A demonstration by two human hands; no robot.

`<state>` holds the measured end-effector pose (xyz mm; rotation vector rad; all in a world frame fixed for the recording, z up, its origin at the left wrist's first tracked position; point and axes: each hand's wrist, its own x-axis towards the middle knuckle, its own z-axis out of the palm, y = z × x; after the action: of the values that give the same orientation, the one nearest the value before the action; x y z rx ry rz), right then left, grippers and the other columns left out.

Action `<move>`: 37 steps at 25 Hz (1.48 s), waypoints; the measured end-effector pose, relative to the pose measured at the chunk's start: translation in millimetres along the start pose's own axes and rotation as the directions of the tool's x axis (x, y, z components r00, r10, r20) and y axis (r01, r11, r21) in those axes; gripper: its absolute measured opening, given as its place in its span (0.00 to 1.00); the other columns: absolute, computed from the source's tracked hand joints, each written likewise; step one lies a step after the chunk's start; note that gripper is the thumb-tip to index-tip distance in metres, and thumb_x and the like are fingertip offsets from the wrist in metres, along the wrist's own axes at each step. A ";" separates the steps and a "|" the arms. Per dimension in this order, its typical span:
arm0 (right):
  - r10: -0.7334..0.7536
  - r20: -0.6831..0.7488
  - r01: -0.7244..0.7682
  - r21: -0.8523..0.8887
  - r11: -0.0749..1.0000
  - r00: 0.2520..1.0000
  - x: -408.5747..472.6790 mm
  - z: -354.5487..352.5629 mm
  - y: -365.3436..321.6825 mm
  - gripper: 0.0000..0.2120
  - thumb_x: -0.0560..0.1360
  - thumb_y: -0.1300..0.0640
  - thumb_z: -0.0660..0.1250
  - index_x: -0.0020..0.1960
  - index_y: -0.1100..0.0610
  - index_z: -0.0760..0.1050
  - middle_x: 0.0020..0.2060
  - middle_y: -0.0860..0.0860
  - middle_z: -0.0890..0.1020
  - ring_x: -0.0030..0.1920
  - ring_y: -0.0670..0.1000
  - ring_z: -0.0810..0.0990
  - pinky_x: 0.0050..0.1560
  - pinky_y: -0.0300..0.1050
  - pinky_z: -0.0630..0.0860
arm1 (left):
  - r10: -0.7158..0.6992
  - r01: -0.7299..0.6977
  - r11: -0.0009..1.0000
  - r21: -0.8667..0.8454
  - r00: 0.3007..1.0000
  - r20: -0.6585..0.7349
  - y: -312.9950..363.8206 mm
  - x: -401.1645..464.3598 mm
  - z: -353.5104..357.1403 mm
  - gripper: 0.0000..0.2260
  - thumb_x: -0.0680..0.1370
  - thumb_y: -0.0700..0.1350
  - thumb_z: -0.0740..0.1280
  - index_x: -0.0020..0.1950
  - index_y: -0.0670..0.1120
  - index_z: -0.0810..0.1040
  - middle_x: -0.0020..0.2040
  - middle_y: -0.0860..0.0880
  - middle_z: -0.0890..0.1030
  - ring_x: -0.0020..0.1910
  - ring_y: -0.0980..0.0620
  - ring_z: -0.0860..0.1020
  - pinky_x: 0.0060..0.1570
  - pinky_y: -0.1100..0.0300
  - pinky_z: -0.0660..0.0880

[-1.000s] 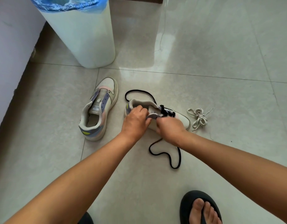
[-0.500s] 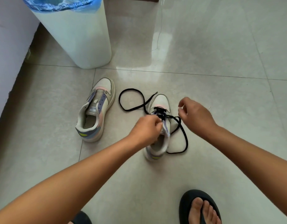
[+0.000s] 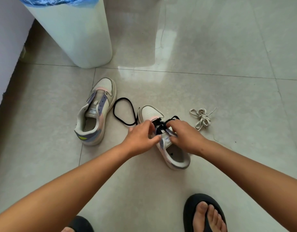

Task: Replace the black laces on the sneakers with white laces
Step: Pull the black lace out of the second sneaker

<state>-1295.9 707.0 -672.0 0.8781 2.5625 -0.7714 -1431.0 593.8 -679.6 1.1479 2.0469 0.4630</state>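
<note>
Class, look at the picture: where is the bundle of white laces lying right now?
In the head view, the bundle of white laces lies on the floor tiles, right of the sneaker being unlaced, just beyond the right hand.

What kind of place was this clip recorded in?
Most likely a room in a home: a glossy tiled floor, a white bin lined with a blue bag by the wall, and a foot in a black flip-flop.
</note>
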 end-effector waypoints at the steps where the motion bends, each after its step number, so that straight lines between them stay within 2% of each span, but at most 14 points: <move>1: -0.016 -0.009 0.016 0.021 1.000 1.000 2.4 -0.1 1.0 0.17 0.74 0.61 0.63 0.63 0.54 0.71 0.56 0.53 0.74 0.57 0.55 0.72 0.55 0.48 0.70 | -0.032 0.034 0.999 -0.030 0.998 0.053 0.0 -3.7 4.8 0.11 0.75 0.54 0.66 0.47 0.48 0.71 0.41 0.54 0.75 0.44 0.52 0.74 0.51 0.55 0.67; 5: 0.010 0.050 -0.019 0.193 0.981 0.999 7.1 -7.1 -2.0 0.21 0.72 0.63 0.64 0.64 0.51 0.72 0.58 0.52 0.71 0.61 0.53 0.68 0.62 0.45 0.66 | -0.151 0.248 0.880 -0.405 0.955 0.257 5.4 -10.5 11.4 0.11 0.75 0.43 0.65 0.34 0.47 0.67 0.31 0.51 0.71 0.33 0.53 0.68 0.37 0.59 0.65; 10: -0.029 0.317 -0.158 0.548 0.822 0.948 17.1 -17.7 -7.9 0.15 0.59 0.50 0.72 0.45 0.47 0.78 0.48 0.49 0.80 0.52 0.50 0.76 0.59 0.52 0.72 | -0.007 0.106 0.817 -0.567 0.985 0.173 31.9 10.8 -33.3 0.04 0.75 0.38 0.65 0.42 0.46 0.76 0.39 0.46 0.80 0.38 0.53 0.76 0.43 0.59 0.73; 13: 0.026 0.238 -0.175 0.629 0.757 0.971 25.3 -17.9 -15.4 0.09 0.65 0.52 0.74 0.35 0.52 0.74 0.35 0.49 0.78 0.40 0.48 0.75 0.48 0.46 0.71 | 0.109 -0.090 0.857 -0.507 0.994 0.008 44.0 24.8 -60.3 0.11 0.76 0.34 0.63 0.44 0.51 0.77 0.46 0.41 0.81 0.43 0.52 0.76 0.47 0.59 0.72; 15: 0.094 0.162 -0.185 0.762 0.620 0.982 32.5 -23.8 -18.5 0.05 0.72 0.58 0.70 0.40 0.55 0.74 0.38 0.52 0.79 0.41 0.49 0.75 0.45 0.43 0.70 | 0.128 -0.174 0.943 -0.283 0.976 -0.176 42.6 31.9 -68.5 0.11 0.77 0.36 0.62 0.52 0.51 0.77 0.51 0.43 0.76 0.50 0.52 0.74 0.54 0.59 0.69; 17: 0.181 0.121 -0.187 0.891 0.413 0.976 38.8 -41.0 -18.3 0.04 0.76 0.60 0.67 0.43 0.57 0.72 0.40 0.54 0.81 0.41 0.50 0.78 0.47 0.44 0.73 | 0.086 -0.115 0.991 -0.069 0.941 -0.328 36.8 31.6 -68.3 0.14 0.77 0.39 0.62 0.62 0.49 0.73 0.57 0.46 0.71 0.59 0.49 0.71 0.62 0.53 0.67; 19: 0.289 0.061 -0.134 0.961 0.241 0.955 44.9 -60.9 -11.7 0.04 0.76 0.59 0.66 0.44 0.55 0.72 0.39 0.52 0.81 0.42 0.49 0.78 0.46 0.46 0.75 | 0.003 -0.029 0.998 -0.061 0.917 -0.399 30.9 22.3 -55.1 0.14 0.77 0.41 0.61 0.63 0.45 0.70 0.59 0.45 0.70 0.61 0.46 0.70 0.63 0.51 0.66; 22: 0.276 0.062 -0.187 0.871 0.454 0.959 42.0 -75.2 4.0 0.10 0.76 0.58 0.65 0.57 0.52 0.72 0.49 0.49 0.78 0.53 0.49 0.75 0.53 0.49 0.73 | -0.208 0.172 0.970 -0.174 0.954 -0.217 33.5 -8.6 -6.8 0.15 0.76 0.48 0.64 0.59 0.43 0.68 0.58 0.45 0.70 0.60 0.45 0.70 0.60 0.52 0.68; 24: 0.142 0.258 -0.274 0.600 0.751 0.956 27.2 -63.4 6.5 0.24 0.75 0.61 0.66 0.69 0.53 0.65 0.51 0.48 0.77 0.54 0.49 0.75 0.55 0.46 0.71 | -0.348 0.333 0.911 -0.242 0.937 -0.022 39.3 -25.0 24.6 0.21 0.74 0.52 0.66 0.61 0.44 0.65 0.61 0.46 0.68 0.62 0.45 0.69 0.60 0.52 0.69; 26: 0.072 0.360 -0.184 0.287 0.940 0.930 19.2 -41.8 -3.3 0.32 0.72 0.60 0.68 0.73 0.54 0.59 0.56 0.50 0.75 0.57 0.50 0.75 0.54 0.39 0.69 | -0.396 0.373 0.895 -0.244 0.917 -0.051 44.0 -24.1 44.5 0.25 0.72 0.52 0.68 0.62 0.44 0.62 0.62 0.46 0.66 0.63 0.44 0.69 0.58 0.52 0.69; 29: -0.002 0.073 -0.005 0.100 0.995 0.997 22.9 -13.9 -12.1 0.29 0.72 0.60 0.67 0.71 0.57 0.62 0.61 0.54 0.75 0.60 0.54 0.74 0.53 0.41 0.68 | -0.378 0.342 0.922 -0.183 0.899 -0.221 49.4 -11.0 47.9 0.24 0.72 0.49 0.67 0.64 0.43 0.63 0.63 0.45 0.66 0.63 0.43 0.69 0.57 0.51 0.69; 31: 0.008 -0.093 0.001 0.090 0.996 0.996 21.8 -8.4 -5.7 0.21 0.72 0.60 0.65 0.64 0.58 0.65 0.54 0.55 0.77 0.53 0.58 0.76 0.47 0.46 0.69 | -0.316 0.290 0.948 -0.131 0.906 -0.281 39.4 -5.5 32.0 0.23 0.73 0.47 0.66 0.65 0.43 0.63 0.62 0.46 0.69 0.61 0.44 0.71 0.53 0.52 0.70; 34: 0.062 -0.148 -0.028 0.226 0.974 0.987 12.0 -7.5 4.5 0.11 0.73 0.61 0.64 0.51 0.57 0.63 0.38 0.53 0.74 0.40 0.58 0.74 0.40 0.50 0.67 | -0.148 0.137 0.989 -0.057 0.944 -0.294 11.2 -10.3 0.2 0.17 0.74 0.45 0.65 0.60 0.47 0.64 0.52 0.49 0.74 0.49 0.44 0.77 0.43 0.54 0.71; 37: 0.078 -0.093 -0.045 0.309 0.950 0.993 7.8 -11.1 4.4 0.12 0.73 0.61 0.65 0.47 0.55 0.60 0.34 0.48 0.69 0.34 0.50 0.67 0.37 0.46 0.64 | -0.054 0.050 0.999 -0.022 0.961 -0.270 -6.8 -16.6 -11.7 0.12 0.74 0.43 0.65 0.54 0.47 0.64 0.45 0.50 0.74 0.41 0.44 0.76 0.40 0.51 0.72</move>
<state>-1300.4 720.0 -668.4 1.1126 2.5291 -1.1553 -1438.1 576.7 -668.9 1.0666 2.2968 0.6375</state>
